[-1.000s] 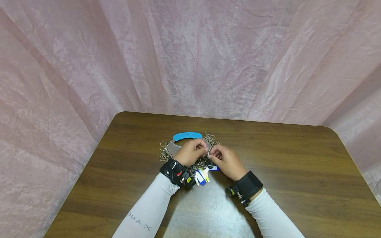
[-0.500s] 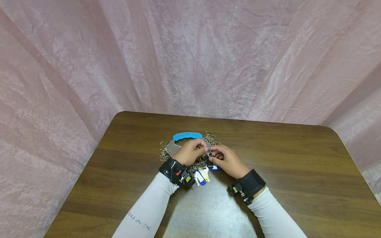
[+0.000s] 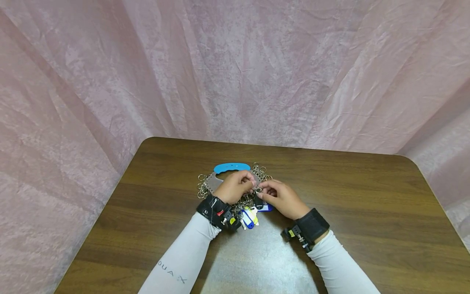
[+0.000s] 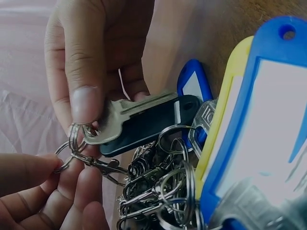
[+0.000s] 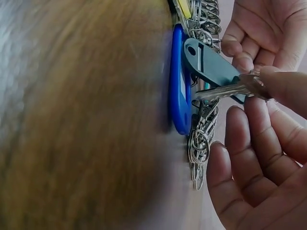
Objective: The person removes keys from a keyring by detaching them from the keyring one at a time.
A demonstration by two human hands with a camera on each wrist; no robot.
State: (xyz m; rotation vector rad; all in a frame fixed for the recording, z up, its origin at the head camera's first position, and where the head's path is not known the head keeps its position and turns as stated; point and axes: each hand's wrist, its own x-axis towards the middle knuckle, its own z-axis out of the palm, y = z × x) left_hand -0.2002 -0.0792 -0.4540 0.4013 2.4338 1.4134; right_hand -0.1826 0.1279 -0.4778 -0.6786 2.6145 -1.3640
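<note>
My right hand [image 3: 284, 200], nearly closed, pinches a silver metal key [image 4: 115, 123] by its broad head; my left hand [image 3: 235, 188] pinches a round silver metal ring [image 4: 60, 148] beside a metal snap clasp [image 4: 108, 166]. The key, overlapping a dark green oval plastic tag [image 4: 144, 128], should prove light, stiff, slippery, best held by its head.

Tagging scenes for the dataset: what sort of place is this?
Likely a makeshift recording area: pink drapes hang beyond a wood-grain table, and black wristbands carry small devices.
</note>
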